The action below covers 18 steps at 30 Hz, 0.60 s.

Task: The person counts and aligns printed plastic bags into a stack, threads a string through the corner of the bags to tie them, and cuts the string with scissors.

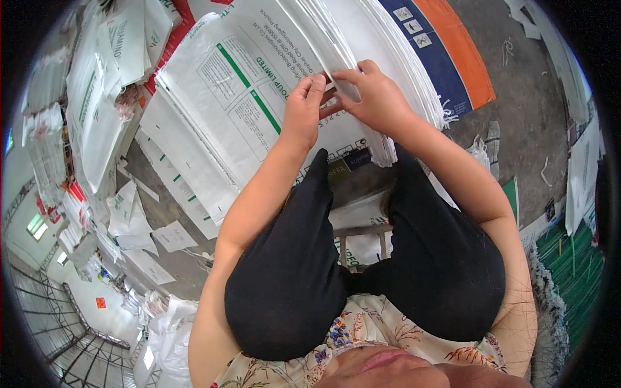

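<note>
A printed white woven sack (239, 90) with green bands lies flat on a pile in front of me. At its right side, a thick bundle of folded white sacks (381, 39) shows its stacked edges. My left hand (303, 110) is closed, thumb and forefinger pinching at the edge where the flat sack meets the bundle. Close beside it, my right hand (375, 100) is bent over the bundle's near-left edge, its fingers closed on a sack edge. The fingertips of both hands nearly meet, and what lies exactly between them is partly hidden.
More white sacks (187, 168) fan out under the pile to the left. Tall sack stacks (97, 116) stand farther left. A blue and orange sack (453, 52) lies under the bundle at right. Loose paper scraps (174, 237) are on the floor; green material (569, 278) is at lower right.
</note>
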Each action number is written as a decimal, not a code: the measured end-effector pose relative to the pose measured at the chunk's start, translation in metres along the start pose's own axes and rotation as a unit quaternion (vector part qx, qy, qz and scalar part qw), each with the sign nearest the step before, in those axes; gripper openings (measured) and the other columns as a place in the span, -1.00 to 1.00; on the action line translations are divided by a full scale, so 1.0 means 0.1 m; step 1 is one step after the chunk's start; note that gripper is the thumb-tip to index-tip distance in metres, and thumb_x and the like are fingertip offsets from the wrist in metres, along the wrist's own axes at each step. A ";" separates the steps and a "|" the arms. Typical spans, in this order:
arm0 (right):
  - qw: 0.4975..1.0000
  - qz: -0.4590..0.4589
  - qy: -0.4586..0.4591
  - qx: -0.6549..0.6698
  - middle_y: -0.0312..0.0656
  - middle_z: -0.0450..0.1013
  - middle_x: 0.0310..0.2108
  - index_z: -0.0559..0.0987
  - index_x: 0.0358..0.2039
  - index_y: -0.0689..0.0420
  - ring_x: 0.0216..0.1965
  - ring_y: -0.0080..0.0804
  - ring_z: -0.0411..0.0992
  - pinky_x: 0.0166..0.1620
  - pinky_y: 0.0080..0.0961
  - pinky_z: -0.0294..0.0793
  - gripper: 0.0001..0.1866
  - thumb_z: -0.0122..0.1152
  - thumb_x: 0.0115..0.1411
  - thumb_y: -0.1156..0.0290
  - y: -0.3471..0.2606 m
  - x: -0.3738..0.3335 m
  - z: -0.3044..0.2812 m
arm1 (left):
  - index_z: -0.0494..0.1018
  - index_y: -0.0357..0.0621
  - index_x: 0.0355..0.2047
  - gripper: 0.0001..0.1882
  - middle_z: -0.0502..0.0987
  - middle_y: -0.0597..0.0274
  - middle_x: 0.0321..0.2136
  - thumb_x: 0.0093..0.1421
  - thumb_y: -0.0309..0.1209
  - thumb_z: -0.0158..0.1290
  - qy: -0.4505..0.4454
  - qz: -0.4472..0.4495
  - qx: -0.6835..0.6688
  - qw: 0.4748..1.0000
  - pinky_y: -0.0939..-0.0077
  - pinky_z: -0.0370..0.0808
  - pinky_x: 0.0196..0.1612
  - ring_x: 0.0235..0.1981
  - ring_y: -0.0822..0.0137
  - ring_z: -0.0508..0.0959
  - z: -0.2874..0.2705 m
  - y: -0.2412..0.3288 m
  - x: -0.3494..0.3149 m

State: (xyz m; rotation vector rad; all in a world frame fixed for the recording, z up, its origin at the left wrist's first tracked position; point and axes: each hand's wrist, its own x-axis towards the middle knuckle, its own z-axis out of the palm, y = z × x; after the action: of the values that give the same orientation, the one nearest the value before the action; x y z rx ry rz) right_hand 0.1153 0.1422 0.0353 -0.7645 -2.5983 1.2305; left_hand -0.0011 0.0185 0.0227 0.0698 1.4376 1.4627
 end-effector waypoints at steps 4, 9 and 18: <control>0.998 0.022 0.021 0.063 0.08 0.44 -0.23 0.60 -0.09 0.03 -0.28 0.02 0.51 -0.17 -0.25 0.53 -0.72 0.18 0.16 0.37 0.19 -0.01 -0.01 | 0.36 -0.34 0.04 -0.62 0.45 0.07 0.02 0.40 -0.26 -0.13 -0.029 0.008 -0.044 0.999 0.33 0.60 -0.06 0.01 0.19 0.52 0.00 0.01 -0.02; 0.999 0.030 0.033 0.005 0.18 0.34 0.03 0.47 0.12 -0.07 -0.05 0.12 0.44 0.00 -0.24 0.47 -0.55 0.10 0.18 0.45 0.43 -0.08 -0.10 | 0.37 -0.33 0.02 -0.65 0.46 0.06 0.01 0.41 -0.31 -0.15 0.021 0.026 -0.006 0.999 0.30 0.58 -0.03 0.02 0.14 0.52 -0.34 -0.03 -0.05; 0.991 -0.014 0.010 -0.134 0.15 0.06 0.29 0.16 0.34 0.00 0.27 0.14 0.14 0.26 -0.19 0.22 -0.16 -0.02 -0.01 0.73 0.59 -0.56 -0.22 | 0.30 -0.40 0.11 -0.53 0.31 -0.11 0.17 0.30 -0.31 -0.01 0.414 0.204 0.354 0.813 0.27 0.26 0.24 0.19 0.00 0.32 -2.16 -0.37 -0.40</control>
State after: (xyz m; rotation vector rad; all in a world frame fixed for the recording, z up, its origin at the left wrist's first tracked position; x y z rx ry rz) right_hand 0.1934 0.1599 0.0086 -0.7772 -2.7819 0.8708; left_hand -0.1023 -0.1696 -0.0425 0.2352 2.7971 1.2297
